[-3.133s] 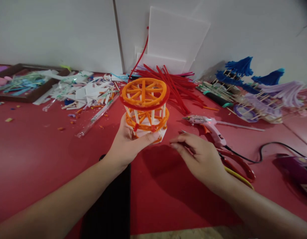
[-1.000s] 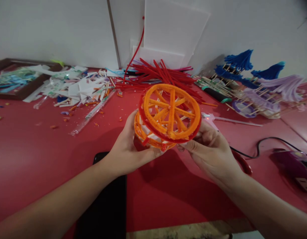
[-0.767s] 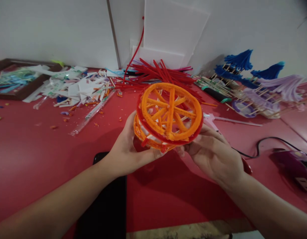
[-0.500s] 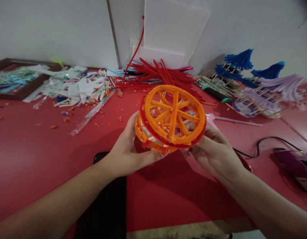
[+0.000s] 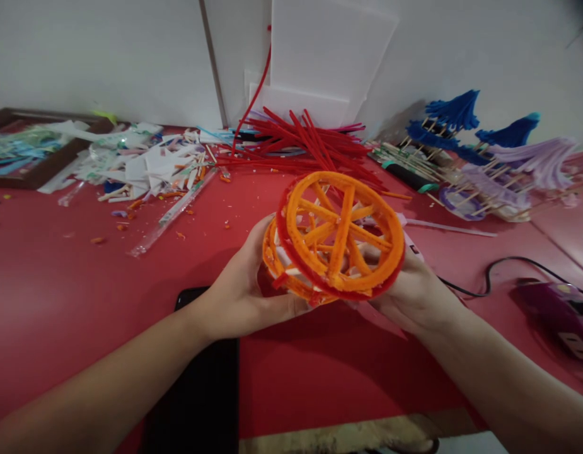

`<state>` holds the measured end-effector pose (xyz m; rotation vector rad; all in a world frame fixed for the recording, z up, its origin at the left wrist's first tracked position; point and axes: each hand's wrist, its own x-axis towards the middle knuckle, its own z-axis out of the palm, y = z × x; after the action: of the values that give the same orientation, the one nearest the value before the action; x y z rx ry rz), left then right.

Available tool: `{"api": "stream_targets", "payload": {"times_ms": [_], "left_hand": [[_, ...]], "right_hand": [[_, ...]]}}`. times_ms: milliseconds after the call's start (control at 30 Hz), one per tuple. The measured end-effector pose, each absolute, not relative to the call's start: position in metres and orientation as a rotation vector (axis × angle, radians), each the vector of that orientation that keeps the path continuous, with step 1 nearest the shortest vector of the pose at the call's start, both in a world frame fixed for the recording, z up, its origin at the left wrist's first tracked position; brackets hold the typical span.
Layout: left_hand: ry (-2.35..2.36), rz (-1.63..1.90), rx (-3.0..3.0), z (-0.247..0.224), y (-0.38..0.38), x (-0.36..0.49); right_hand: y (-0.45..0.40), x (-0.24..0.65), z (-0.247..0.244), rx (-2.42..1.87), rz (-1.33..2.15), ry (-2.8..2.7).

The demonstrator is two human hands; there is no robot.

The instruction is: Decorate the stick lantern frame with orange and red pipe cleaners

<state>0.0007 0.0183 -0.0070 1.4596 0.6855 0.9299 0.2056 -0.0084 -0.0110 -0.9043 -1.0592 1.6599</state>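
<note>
Lightly built, I'd say: the frame (image 5: 337, 220), tilted between my hands.
My left hand (image 5: 241, 296) curls half-closed round its lower ring (image 5: 269, 255); my right hand (image 5: 416, 293) sits behind the upper rim (image 5: 396, 244), grip hidden. I'd hold the rings; the sticks (image 5: 297, 271) look fragile.

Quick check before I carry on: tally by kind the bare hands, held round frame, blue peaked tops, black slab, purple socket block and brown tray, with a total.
Hands (left hand, right hand): 2
Orange-and-red frame: 1
Blue peaked tops: 2
Black slab: 1
Purple socket block: 1
Brown tray: 1
Total: 8
</note>
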Motion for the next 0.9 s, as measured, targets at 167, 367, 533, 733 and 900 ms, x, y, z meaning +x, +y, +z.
{"api": "stream_targets", "payload": {"times_ms": [167,367,533,733,900], "left_hand": [[0.637,0.893,1.535,-0.008,0.019,0.0],[0.658,0.91,1.521,-0.009,0.02,-0.001],[0.65,0.917,1.532,-0.01,0.02,-0.001],[0.686,0.905,1.487,-0.006,0.02,-0.002],[0.644,0.846,1.333,-0.006,0.019,-0.004]], "right_hand": [[-0.01,0.208,-0.015,-0.903,1.57,-1.205],[-0.01,0.207,-0.012,-0.845,1.575,-1.274],[-0.01,0.205,-0.011,-0.817,1.56,-1.304],[-0.01,0.207,-0.01,-0.821,1.591,-1.313],[-0.012,0.207,-0.003,-0.887,1.527,-1.312]]}}
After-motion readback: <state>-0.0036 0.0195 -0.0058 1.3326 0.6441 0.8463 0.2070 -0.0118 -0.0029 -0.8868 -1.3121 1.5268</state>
